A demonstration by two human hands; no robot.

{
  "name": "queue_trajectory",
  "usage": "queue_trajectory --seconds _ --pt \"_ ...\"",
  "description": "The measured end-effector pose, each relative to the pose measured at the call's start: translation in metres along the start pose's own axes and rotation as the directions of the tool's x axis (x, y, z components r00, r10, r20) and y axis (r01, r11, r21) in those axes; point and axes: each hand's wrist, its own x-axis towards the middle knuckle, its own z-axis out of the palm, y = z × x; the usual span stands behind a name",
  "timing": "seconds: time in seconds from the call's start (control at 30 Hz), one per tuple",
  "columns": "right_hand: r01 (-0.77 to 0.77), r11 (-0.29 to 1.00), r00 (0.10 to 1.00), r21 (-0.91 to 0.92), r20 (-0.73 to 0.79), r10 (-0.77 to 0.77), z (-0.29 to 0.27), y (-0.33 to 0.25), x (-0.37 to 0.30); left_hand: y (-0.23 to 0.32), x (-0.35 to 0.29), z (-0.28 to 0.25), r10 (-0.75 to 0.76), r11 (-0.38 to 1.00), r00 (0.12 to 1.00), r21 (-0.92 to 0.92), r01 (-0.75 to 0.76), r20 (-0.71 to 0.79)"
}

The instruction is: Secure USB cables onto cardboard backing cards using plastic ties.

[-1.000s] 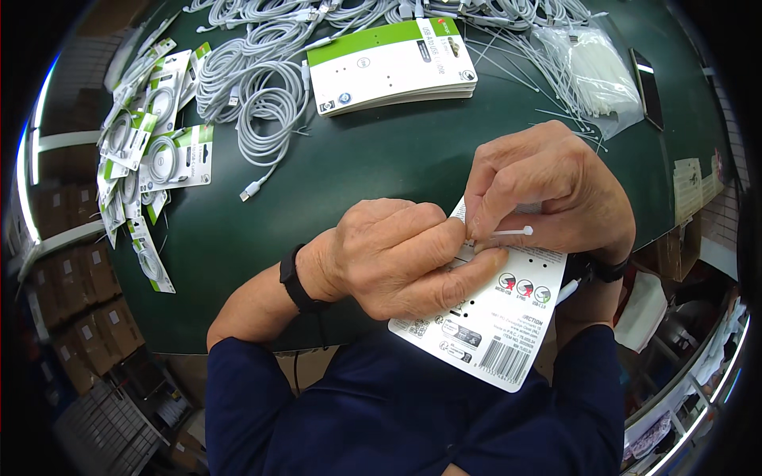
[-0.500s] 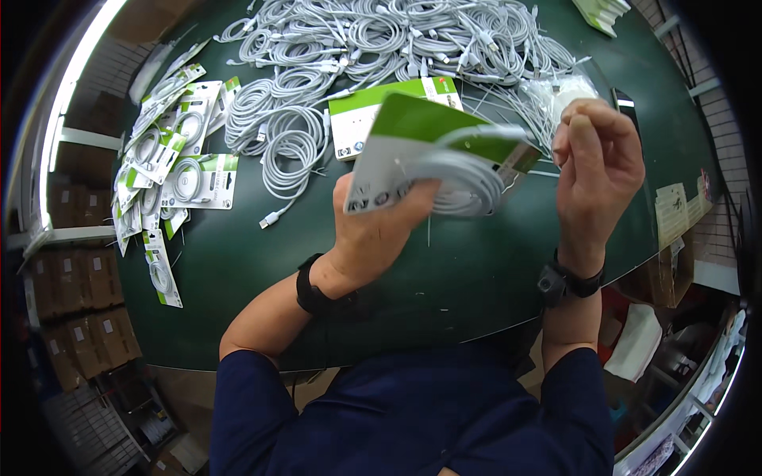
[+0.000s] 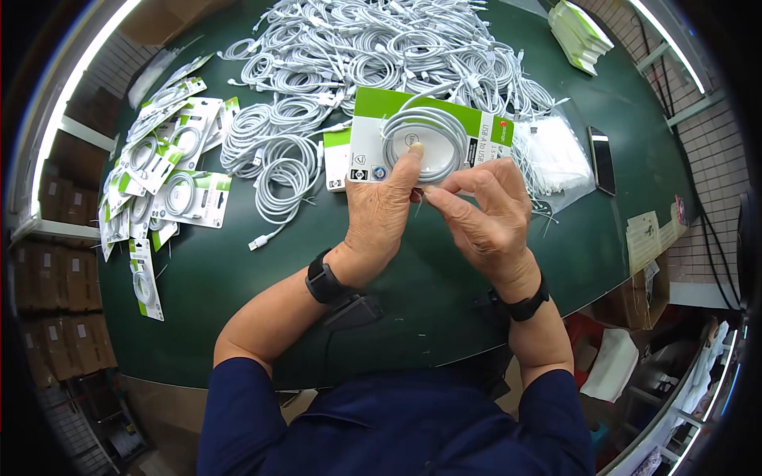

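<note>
Card point(image 3: 435, 151) and coiled cable point(image 3: 459, 147) sat in the grip of the left hand point(image 3: 377, 218); whether the right hand point(image 3: 492, 226), at the card's near edge, grasped anything was unclear.

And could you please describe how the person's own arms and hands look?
The left hand and right hand are gloveless. A black band circles each wrist: left band, right band. Short navy sleeves end near the elbows, leaving both forearms uncovered.

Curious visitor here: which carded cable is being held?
The carded cable in the left hand, right hand at its edge; other carded cables lie heaped at left.
</note>
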Motion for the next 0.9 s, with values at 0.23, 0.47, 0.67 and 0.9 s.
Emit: queue_trajectory --seconds 0.23,0.47,0.67,0.9 --pt "0.01 0.999 1.0 -0.037 -0.003 -0.01 0.007 0.004 -0.002 -0.003 0.004 0.002 -0.004 0.999 1.0 -0.049 0.003 -0.021" --pt "0.026 0.999 0.998 -0.031 -0.048 -0.027 0.013 0.006 -0.008 -0.003 0.002 0.001 -0.013 1.0 1.0 -0.028 0.013 -0.013" --pt "0.048 0.996 0.994 -0.071 -0.097 -0.055 0.02 0.0 -0.009 -0.003 0.0 -0.005 0.08 0.99 0.994 0.111 -0.088 0.076" --pt "0.064 0.997 0.995 0.035 -0.084 -0.06 0.014 -0.016 -0.012 -0.006 0.001 -0.013 0.179 0.955 0.966 0.204 -0.216 0.184"
